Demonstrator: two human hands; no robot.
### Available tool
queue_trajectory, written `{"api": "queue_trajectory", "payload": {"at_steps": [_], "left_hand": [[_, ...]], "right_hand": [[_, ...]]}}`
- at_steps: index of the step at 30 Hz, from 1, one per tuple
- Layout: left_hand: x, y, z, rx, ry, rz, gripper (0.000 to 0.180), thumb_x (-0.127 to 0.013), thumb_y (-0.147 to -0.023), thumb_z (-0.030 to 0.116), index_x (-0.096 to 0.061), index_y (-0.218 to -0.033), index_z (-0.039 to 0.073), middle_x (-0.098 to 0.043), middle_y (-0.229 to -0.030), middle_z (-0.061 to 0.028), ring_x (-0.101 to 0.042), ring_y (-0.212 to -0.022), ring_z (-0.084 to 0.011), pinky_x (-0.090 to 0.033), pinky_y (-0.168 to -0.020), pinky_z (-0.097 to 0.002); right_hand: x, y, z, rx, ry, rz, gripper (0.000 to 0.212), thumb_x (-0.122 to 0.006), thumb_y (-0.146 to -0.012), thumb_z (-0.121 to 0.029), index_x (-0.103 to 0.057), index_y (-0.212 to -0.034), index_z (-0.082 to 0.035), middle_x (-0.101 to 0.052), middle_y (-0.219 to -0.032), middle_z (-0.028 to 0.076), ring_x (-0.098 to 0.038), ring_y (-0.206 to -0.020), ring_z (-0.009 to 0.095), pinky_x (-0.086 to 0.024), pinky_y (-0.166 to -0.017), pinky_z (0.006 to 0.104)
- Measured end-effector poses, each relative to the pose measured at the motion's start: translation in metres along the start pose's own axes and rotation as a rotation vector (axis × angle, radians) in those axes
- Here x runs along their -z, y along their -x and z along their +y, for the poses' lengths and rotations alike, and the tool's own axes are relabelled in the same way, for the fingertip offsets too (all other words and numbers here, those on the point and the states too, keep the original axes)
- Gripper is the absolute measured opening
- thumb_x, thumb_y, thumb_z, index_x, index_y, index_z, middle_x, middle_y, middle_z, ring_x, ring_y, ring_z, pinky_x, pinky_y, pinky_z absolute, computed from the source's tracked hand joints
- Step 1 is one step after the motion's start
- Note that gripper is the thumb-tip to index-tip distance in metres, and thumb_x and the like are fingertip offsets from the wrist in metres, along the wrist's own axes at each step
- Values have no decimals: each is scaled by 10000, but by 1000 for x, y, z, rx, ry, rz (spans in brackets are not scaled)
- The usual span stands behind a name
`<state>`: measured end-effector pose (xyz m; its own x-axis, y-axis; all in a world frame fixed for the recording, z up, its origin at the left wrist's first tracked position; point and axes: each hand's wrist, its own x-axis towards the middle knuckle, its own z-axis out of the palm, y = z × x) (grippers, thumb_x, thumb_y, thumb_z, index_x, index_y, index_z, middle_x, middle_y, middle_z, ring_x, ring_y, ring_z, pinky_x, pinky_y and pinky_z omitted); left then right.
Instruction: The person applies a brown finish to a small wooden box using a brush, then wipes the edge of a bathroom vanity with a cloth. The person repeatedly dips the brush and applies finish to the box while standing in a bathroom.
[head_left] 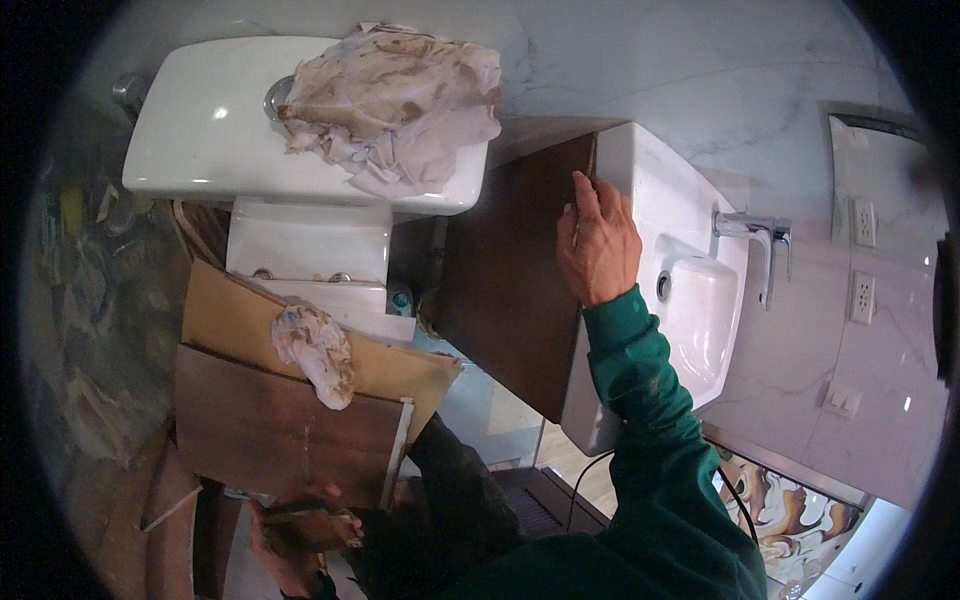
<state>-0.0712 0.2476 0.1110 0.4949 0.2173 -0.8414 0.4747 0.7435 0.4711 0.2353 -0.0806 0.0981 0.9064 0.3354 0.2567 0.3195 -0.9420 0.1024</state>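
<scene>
Brown cabinet panel [510, 270] meets the white basin [612, 190] along the basin's left edge, apparently in place; whether it is fixed, I cannot tell. The right hand [600, 240] rests half-curled near that edge's far end, its hold unclear. The left hand [285, 548] has its grip closed around a brown block [312, 530], beside the near edge of a brown board [260, 420], seemingly loose and not built in.

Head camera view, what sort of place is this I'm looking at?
Most likely a bathroom: a white toilet stands at the left, and to the right is a white sink with a chrome tap.
</scene>
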Motion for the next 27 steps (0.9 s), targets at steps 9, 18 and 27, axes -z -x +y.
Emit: {"api": "queue_trajectory", "payload": {"at_steps": [9,18,27], "left_hand": [[-15,5,1,73,43,-4,733,-325,-954,605,-574,-1052,-77,-650,-856,-233,-630,-518,-377,-555,-450,-480],[-16,4,1,82,23,21,760,-314,-954,611,-577,-1018,-99,-649,-850,-238,-643,-526,-365,-578,-470,-461],[-24,6,3,90,51,-4,764,-304,-958,606,-587,-975,-103,-646,-855,-229,-641,-521,-354,-572,-457,-448]], "right_hand": [[-12,-10,7,-72,46,-128,418,-570,-858,-119,-552,-1262,-12,-584,-1182,177,-580,-1034,347,-513,-868,427],[-14,-17,7,-70,72,-130,420,-580,-845,-119,-551,-1248,-3,-578,-1188,180,-580,-1036,355,-521,-850,438],[-13,-18,4,-89,102,-154,437,-598,-832,-123,-552,-1250,-5,-579,-1196,193,-593,-1029,354,-529,-844,437]]}}
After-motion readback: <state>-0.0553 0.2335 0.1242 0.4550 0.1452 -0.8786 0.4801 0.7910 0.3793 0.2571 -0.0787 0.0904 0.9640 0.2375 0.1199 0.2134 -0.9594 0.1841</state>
